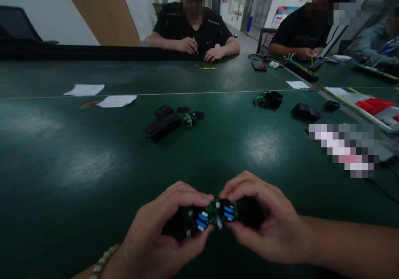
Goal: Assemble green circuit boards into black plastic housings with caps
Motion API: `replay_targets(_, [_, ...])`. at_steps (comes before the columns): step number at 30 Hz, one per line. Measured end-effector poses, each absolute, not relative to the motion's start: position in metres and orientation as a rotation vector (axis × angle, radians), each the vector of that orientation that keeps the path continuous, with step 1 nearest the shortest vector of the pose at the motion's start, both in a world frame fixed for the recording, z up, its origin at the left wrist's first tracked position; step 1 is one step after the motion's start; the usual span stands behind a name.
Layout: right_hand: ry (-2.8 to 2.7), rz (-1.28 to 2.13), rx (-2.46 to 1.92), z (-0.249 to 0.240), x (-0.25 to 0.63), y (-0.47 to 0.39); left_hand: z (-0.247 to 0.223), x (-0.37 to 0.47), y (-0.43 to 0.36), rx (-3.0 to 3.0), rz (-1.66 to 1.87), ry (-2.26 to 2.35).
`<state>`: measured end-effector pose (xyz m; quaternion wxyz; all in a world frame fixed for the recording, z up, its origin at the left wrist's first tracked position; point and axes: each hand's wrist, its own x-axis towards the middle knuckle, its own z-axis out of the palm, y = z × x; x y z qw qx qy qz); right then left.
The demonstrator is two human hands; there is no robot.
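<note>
Low in the middle of the head view, a green circuit board point(215, 214) with blue and white parts is held just above the dark green table. My left hand point(174, 225), with a beaded bracelet at the wrist, pinches its left part between thumb and fingers. On the other side, my right hand point(262, 216) has its thumb and fingers closed on the right part. The two hands are close together, their fingertips nearly meeting at the board's top edge. The undersides of the board and some fingertips are hidden.
Black housings point(163, 123) and a small board point(190, 119) lie ahead on the table point(109, 158). More black parts point(271, 99) sit to the right. White papers point(116, 101) lie at the left. Across the table sits a person point(195, 25); another person point(299, 30) is further right.
</note>
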<state>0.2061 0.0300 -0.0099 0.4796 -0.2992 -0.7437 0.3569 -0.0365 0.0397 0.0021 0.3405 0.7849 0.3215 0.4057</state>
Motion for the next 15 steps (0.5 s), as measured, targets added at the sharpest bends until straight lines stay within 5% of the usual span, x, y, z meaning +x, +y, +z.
replay_targets(15, [-1.813, 0.865, -0.717, -0.0079, 0.2052, 0.0299, 0.0027, -0.035, 0.0413, 2.051, 1.047, 0.843])
